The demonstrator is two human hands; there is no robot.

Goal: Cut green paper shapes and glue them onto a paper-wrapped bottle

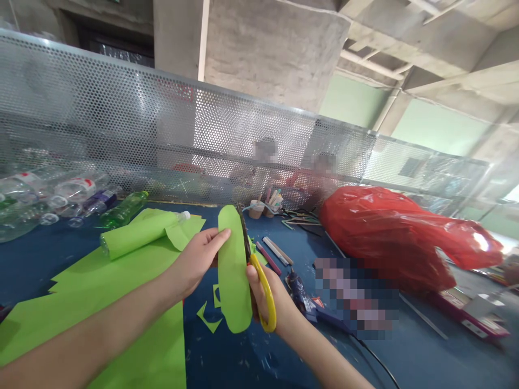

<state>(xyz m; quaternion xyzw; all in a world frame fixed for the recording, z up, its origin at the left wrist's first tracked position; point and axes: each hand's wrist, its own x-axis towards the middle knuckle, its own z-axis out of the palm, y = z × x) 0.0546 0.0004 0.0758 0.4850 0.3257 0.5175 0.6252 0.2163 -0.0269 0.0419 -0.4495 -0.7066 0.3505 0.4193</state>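
Observation:
Between my hands is a long green paper piece [233,281] with rounded ends, held upright above the table. My left hand [203,251] pinches its left edge, thumb on the near face. My right hand [265,292] grips yellow-handled scissors [267,302], whose dark blades lie along the paper's right edge. Small green paper scraps [208,319] lie on the blue table below. To the left, a bottle wrapped in green paper [140,235] rests on large green sheets [141,335].
Clear plastic bottles [73,189] and a green bottle [124,210] lie at the left. A blue glue gun [302,300] with a cord sits to the right, near glue sticks [278,251]. Farther right is a red plastic bag [389,237]. A perforated metal screen [174,129] stands behind.

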